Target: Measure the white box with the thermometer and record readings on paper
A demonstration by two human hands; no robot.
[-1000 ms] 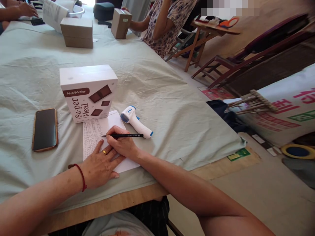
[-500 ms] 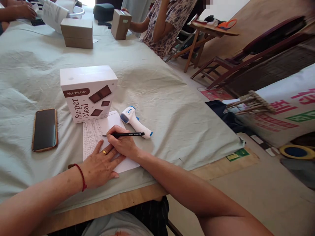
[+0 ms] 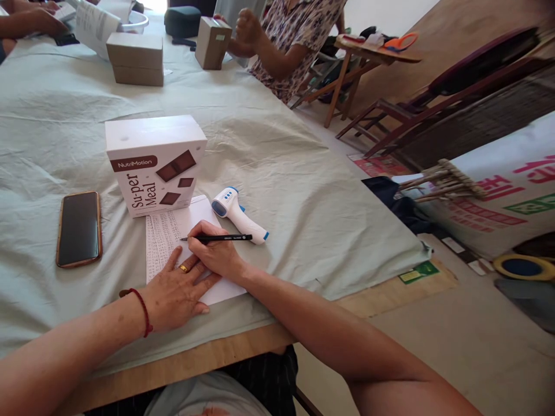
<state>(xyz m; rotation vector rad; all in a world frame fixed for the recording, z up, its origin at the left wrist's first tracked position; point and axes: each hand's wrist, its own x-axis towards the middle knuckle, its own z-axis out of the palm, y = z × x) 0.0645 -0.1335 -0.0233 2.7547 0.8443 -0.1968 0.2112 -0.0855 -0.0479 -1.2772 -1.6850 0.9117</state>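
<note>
The grip of the right hand (image 3: 215, 254) is being pinched around a slim black pen (image 3: 217, 237), whose tip is being held just over a white sheet of paper covered in small handwritten rows (image 3: 167, 231). The left hand (image 3: 176, 294), wearing a gold ring and with a red cord at the wrist, is being pressed flat with fingers spread on the lower part of the same sheet, nothing being grasped by it. The sheet is being carried by a table draped in a pale green cloth (image 3: 281, 173), near its front edge. Just behind the sheet, a white carton printed with brown chocolate bars and the words "Su-per Meal" (image 3: 155, 164) is standing upright. A white and blue infrared thermometer (image 3: 238, 215) is lying just beside the pen, to its right. A dark smartphone in a brownish case (image 3: 79, 228) is lying face up to the left of the carton. Farther back, two plain brown cardboard boxes (image 3: 135, 58) are being shown, and a raised hand of another person in a floral garment (image 3: 247, 26) is seen beyond them.
</note>
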